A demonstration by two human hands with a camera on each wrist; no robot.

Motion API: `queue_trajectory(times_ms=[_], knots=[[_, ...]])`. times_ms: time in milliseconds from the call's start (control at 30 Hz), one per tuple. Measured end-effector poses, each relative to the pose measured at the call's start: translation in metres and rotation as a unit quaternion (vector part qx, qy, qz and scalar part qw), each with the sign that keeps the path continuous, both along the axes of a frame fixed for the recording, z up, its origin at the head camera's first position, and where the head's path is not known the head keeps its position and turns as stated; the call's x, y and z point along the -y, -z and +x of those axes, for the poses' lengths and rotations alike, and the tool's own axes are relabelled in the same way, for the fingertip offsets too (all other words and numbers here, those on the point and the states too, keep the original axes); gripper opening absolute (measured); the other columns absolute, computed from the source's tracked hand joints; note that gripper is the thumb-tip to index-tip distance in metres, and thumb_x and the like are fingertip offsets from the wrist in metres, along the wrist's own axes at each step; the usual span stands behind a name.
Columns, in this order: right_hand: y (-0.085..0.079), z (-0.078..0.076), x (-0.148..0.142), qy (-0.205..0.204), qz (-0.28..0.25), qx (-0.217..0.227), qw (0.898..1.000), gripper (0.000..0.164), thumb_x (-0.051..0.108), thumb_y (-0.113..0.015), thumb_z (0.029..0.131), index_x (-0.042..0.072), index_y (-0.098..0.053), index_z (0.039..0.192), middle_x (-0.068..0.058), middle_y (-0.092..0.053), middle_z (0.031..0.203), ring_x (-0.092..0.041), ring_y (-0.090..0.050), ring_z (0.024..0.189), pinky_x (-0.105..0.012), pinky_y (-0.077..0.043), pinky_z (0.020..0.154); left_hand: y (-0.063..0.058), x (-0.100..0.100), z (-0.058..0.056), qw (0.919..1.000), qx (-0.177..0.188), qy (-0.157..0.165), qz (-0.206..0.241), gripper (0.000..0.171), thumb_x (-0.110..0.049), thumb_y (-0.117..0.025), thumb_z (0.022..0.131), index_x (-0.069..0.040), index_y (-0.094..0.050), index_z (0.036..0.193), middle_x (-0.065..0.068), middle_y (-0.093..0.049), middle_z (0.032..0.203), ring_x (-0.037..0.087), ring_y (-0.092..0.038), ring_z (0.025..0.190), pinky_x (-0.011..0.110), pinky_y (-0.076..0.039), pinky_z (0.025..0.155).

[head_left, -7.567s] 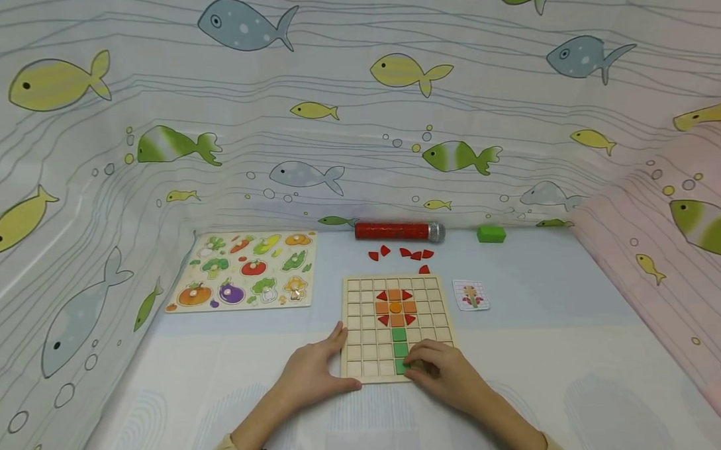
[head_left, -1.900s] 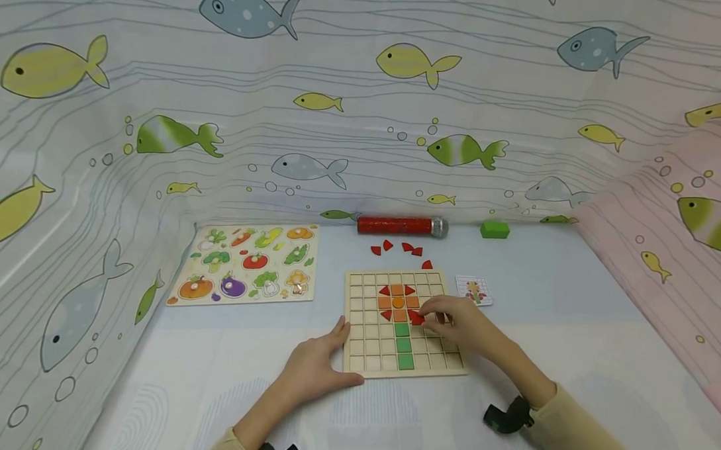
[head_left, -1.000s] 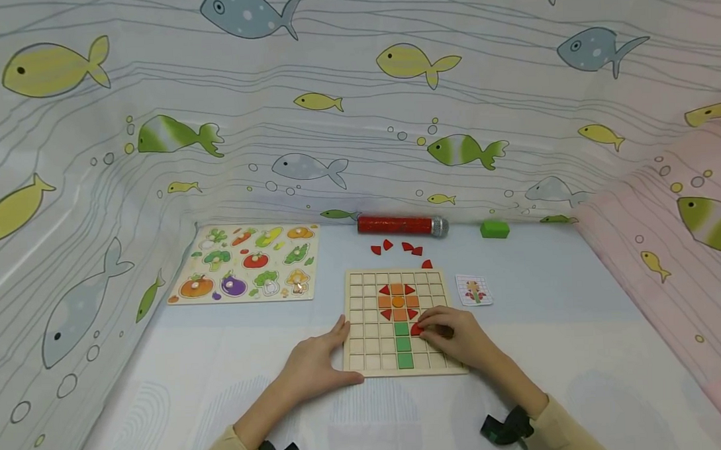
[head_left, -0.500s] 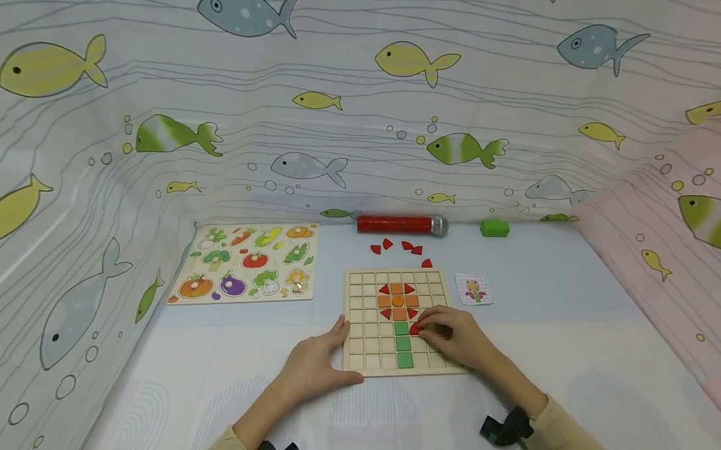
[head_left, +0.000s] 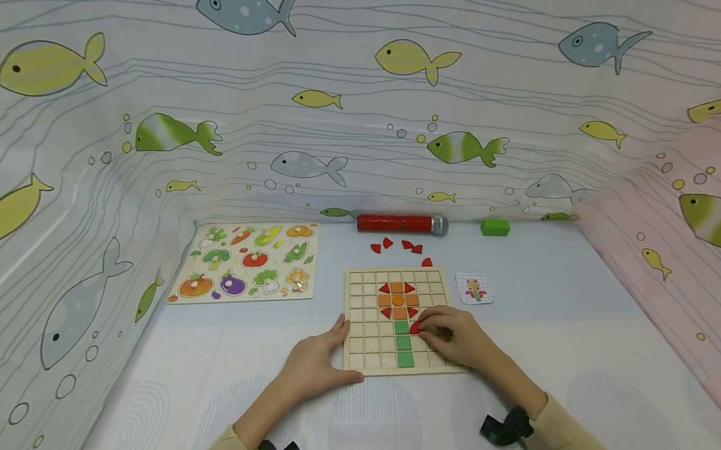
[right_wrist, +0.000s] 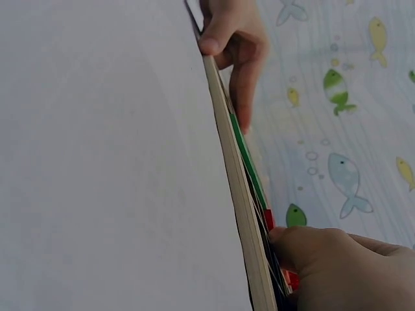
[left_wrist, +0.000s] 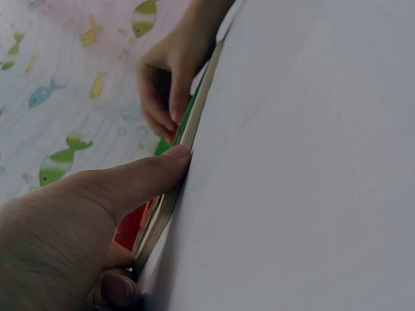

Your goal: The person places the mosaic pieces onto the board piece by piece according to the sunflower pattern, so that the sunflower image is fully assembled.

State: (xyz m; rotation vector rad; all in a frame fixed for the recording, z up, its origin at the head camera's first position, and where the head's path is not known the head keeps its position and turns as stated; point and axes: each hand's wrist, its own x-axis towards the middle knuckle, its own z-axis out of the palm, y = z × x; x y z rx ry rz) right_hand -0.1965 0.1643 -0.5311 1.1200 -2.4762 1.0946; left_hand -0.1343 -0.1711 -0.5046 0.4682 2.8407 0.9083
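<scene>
In the head view a wooden grid board [head_left: 371,356] lies on the table. On it are orange squares [head_left: 396,287], an orange disc [head_left: 397,300], several red triangles [head_left: 385,313] and a column of green squares [head_left: 403,343]. My left hand [head_left: 312,364] holds the board's near left corner, thumb along the front edge and fingers at the left side. With thumb and fingertips my right hand [head_left: 454,334] pinches a red quarter-circle piece [head_left: 414,327] beside the topmost green square; the fingers partly cover it. The right wrist view shows the pinching fingers [right_wrist: 324,249] low at the board.
Several loose red pieces [head_left: 407,244] lie behind the board, near a red microphone [head_left: 396,224]. A green block [head_left: 494,227] stands at the back right. Right of the board is a pattern card [head_left: 474,288]; a vegetable puzzle board [head_left: 242,262] lies at the left.
The right hand has left the lowest green square and brought one red quarter-circle from behind onto the board, lowering it slightly nearer. Over the last second little moves; the left hand stays put.
</scene>
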Motion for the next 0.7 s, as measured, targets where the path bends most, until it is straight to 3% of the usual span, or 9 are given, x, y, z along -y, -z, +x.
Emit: queue_trajectory(times_ms=[100, 333, 533, 700], knots=[[0.0002, -0.0004, -0.0001, -0.006, -0.003, -0.009, 1.000, 0.017, 0.002, -0.086, 0.086, 0.015, -0.082, 0.096, 0.003, -0.076, 0.109, -0.013, -0.071, 0.097, -0.020, -0.056, 0.073, -0.0002, 0.0000, 0.0005, 1.0000, -0.001, 0.002, 0.003, 0.103, -0.054, -0.092, 0.074, -0.005, -0.053, 0.155, 0.009, -0.045, 0.165, 0.037, -0.062, 0.136, 0.056, -0.053, 0.106], [-0.0004, -0.0004, 0.0010, -0.005, -0.015, -0.002, 1.000, 0.019, 0.003, -0.085, 0.087, 0.013, -0.080, 0.103, 0.000, -0.075, 0.111, -0.005, -0.057, 0.075, -0.017, -0.048, 0.062, -0.0012, -0.0005, -0.0002, 1.0000, 0.002, -0.001, 0.003, 0.103, -0.054, -0.092, 0.074, -0.006, -0.052, 0.156, 0.008, -0.045, 0.165, 0.036, -0.061, 0.137, 0.055, -0.052, 0.107], [-0.0003, 0.0009, 0.0038, -0.007, -0.015, 0.012, 1.000, 0.017, 0.004, -0.084, 0.089, 0.015, -0.083, 0.102, 0.003, -0.075, 0.112, -0.010, -0.070, 0.094, -0.019, -0.057, 0.076, -0.0008, 0.0005, 0.0004, 1.0000, -0.006, 0.001, -0.004, 0.105, -0.056, -0.092, 0.073, -0.004, -0.052, 0.155, 0.009, -0.045, 0.165, 0.037, -0.062, 0.135, 0.055, -0.053, 0.106], [-0.0006, 0.0005, 0.0039, -0.006, -0.019, 0.018, 1.000, 0.016, 0.002, -0.084, 0.088, 0.014, -0.083, 0.098, 0.005, -0.076, 0.110, -0.015, -0.073, 0.100, -0.025, -0.061, 0.081, -0.0016, 0.0000, 0.0010, 1.0000, -0.001, -0.001, -0.002, 0.105, -0.056, -0.092, 0.073, -0.004, -0.052, 0.156, 0.007, -0.044, 0.166, 0.037, -0.062, 0.136, 0.056, -0.052, 0.106]])
